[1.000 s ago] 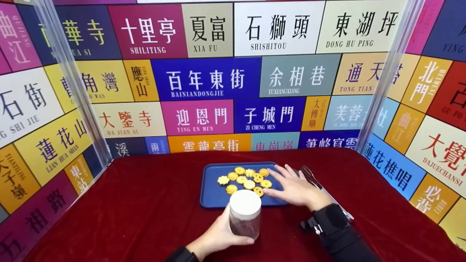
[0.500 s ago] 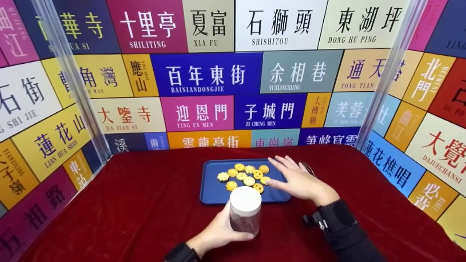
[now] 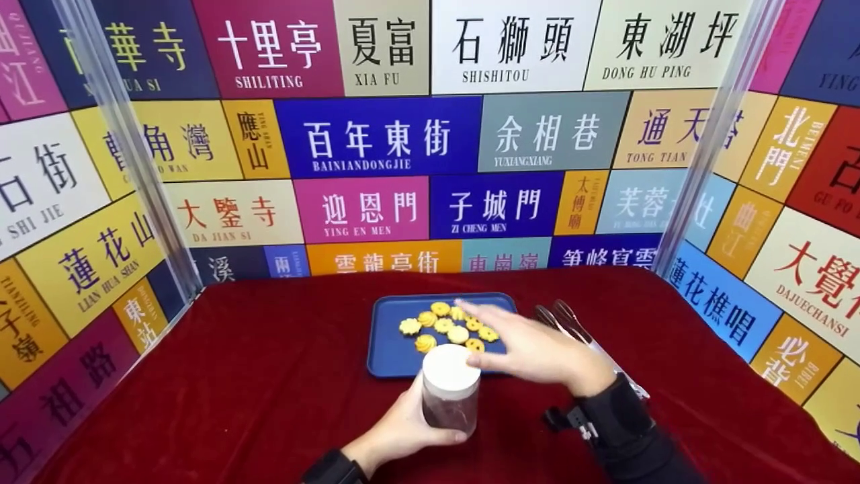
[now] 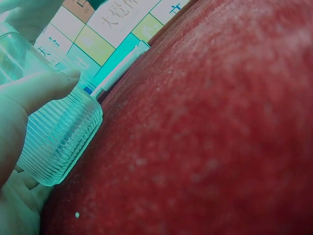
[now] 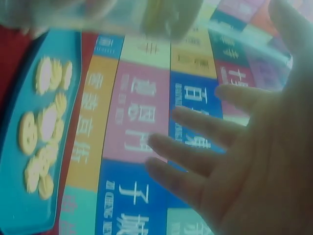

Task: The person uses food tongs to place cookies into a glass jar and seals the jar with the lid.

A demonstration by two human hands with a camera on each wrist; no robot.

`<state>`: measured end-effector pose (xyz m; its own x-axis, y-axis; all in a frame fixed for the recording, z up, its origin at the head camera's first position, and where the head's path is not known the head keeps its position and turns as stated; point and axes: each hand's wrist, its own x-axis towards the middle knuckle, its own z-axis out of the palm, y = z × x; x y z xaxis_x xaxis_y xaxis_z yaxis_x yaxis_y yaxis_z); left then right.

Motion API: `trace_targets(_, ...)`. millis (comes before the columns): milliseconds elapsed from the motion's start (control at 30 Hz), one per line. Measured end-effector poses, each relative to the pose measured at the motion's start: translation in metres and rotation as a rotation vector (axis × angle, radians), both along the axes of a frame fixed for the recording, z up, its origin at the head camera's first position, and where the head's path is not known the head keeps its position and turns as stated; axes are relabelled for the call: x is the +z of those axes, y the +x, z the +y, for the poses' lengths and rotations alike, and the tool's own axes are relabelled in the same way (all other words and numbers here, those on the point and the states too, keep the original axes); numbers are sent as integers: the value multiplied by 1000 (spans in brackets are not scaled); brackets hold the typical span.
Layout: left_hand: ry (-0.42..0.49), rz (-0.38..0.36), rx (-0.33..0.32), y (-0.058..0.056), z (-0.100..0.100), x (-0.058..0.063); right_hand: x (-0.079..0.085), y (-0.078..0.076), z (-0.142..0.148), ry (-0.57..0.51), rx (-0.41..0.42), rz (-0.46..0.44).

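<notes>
My left hand (image 3: 403,423) grips a clear ribbed jar (image 3: 449,409) with a white lid (image 3: 451,368), in front of the blue tray (image 3: 390,349). In the left wrist view, the thumb (image 4: 49,88) lies across the jar's ribbed side. My right hand (image 3: 531,346) reaches over the tray's right part, fingers outstretched, its thumb overlapping the lid's edge in the head view. Spread fingers (image 5: 195,147) with nothing between them show in the right wrist view. Small yellow cookies (image 3: 443,326) of several shapes lie on the tray, some hidden behind the right hand.
Metal tongs (image 3: 584,336) lie on the dark red cloth (image 3: 282,376) to the right of the tray, partly behind the right hand. A backdrop of coloured panels (image 3: 376,141) stands behind the table, with clear upright posts (image 3: 705,134) at its corners.
My right hand has moved left, from the tray's right side toward the jar's lid, uncovering more of the tongs. The left hand and jar have stayed nearly in place.
</notes>
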<state>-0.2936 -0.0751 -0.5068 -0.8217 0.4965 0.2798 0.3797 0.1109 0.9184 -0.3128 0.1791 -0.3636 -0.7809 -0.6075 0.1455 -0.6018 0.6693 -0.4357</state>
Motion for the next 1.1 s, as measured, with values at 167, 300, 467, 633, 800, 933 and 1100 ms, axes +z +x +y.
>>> trace_targets(167, 5, 0, -2, 0, -1, 1, -4, 7, -17, 27, 76, 15)
trace_targets(300, 30, -10, -22, 1, -3, 2, -11, 12, -32, 55, 96, 74)
trace_targets(467, 72, -21, -56, 0, -4, 2, -20, 12, -43, 79, 70, 151)
trace_targets(633, 93, -26, -72, -1, -4, 2, -26, 6, -44, 33, 55, 159)
trace_targets(800, 50, -6, -32, 1, -4, 2, -33, 2, -44, -53, 33, 97)
trace_targets(933, 16, 5, -15, 3, -1, 1, -42, 2, -41, -145, -5, 36)
trace_targets(1100, 34, 0, -20, 4, -2, 4, -53, 6, -43, -294, -53, 16)
